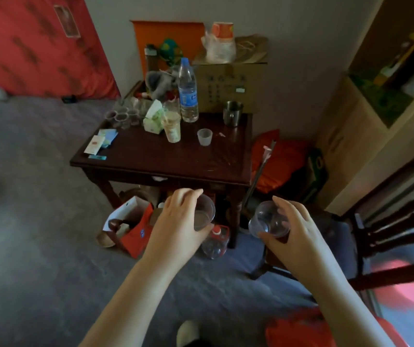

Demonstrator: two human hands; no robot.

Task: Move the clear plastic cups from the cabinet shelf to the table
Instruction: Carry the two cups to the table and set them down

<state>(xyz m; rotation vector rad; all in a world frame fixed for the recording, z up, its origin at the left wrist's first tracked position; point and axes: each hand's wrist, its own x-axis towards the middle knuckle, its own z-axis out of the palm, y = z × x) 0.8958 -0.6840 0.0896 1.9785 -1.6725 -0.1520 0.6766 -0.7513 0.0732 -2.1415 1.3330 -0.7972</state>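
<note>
two clear cups (204,212) (268,219) held, one per hand; labels unreadable

Both forearms bare, stretched fwd & down. Left hand (180,216) palm-down, fingers (188,194) curled over a clear cup (204,212), thumb under it. Right hand (293,229) approx level w/ left, well apart, fingers wrapped round a 2nd clear cup (268,219), tilted.

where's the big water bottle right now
In the head view, the water bottle stands upright at the back of the dark wooden table, left of the metal mug and just behind the paper cup.
</note>
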